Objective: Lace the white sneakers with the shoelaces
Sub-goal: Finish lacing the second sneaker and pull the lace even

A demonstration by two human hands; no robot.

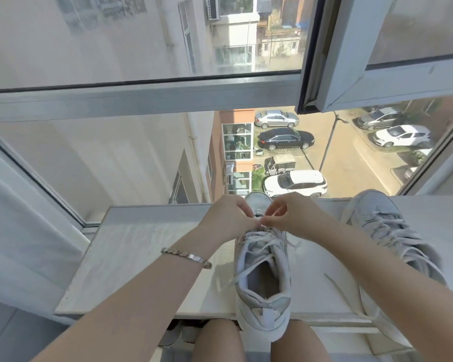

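Pinching the shoelace in curled fingers, the left hand and right hand are working on the sneaker, low middle. Pulling both sides evenly, not too hard, is looking best.

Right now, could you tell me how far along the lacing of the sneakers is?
Done: the right-hand sneaker already carries crossed laces, though a lace end trails on the sill. In hand: the left hand and right hand pinch the shoelace near the toe eyelets of the middle sneaker. Left: its crossings lie slack, ends loose, untied.
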